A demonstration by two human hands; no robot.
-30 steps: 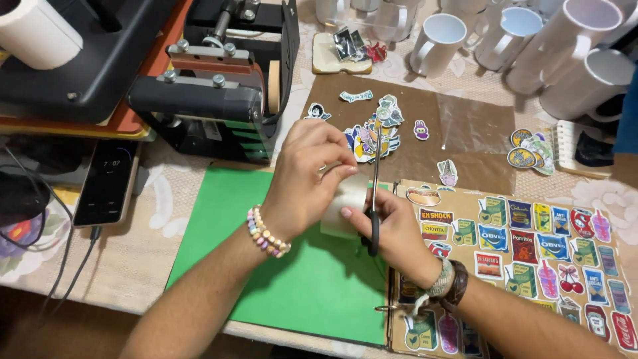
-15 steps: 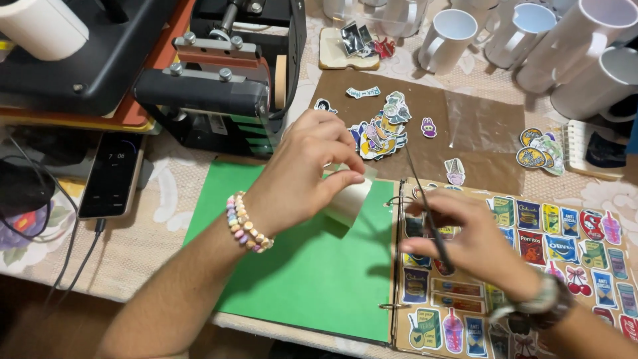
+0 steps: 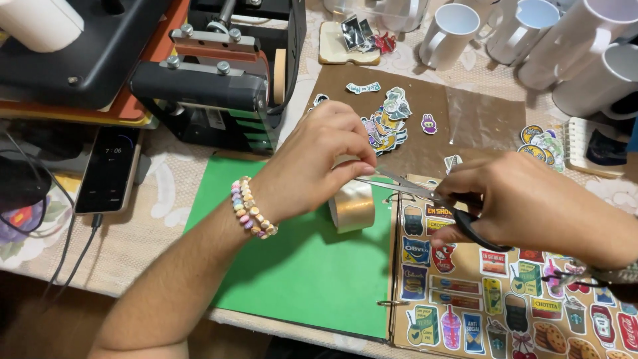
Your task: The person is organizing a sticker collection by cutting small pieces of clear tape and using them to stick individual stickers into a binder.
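Cluttered tablecloth (image 3: 166,193) now shows the right hand (image 3: 525,206), back from the sticker sheet (image 3: 505,292), gripping scissors (image 3: 425,193) whose open blades meet the tape roll (image 3: 352,206) on the green mat (image 3: 299,266), left hand (image 3: 319,159) fingertips pinching tape taut for cutting

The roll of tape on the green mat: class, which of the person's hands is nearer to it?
Left. The left hand touches the roll of tape; the right hand holds scissors beside it.
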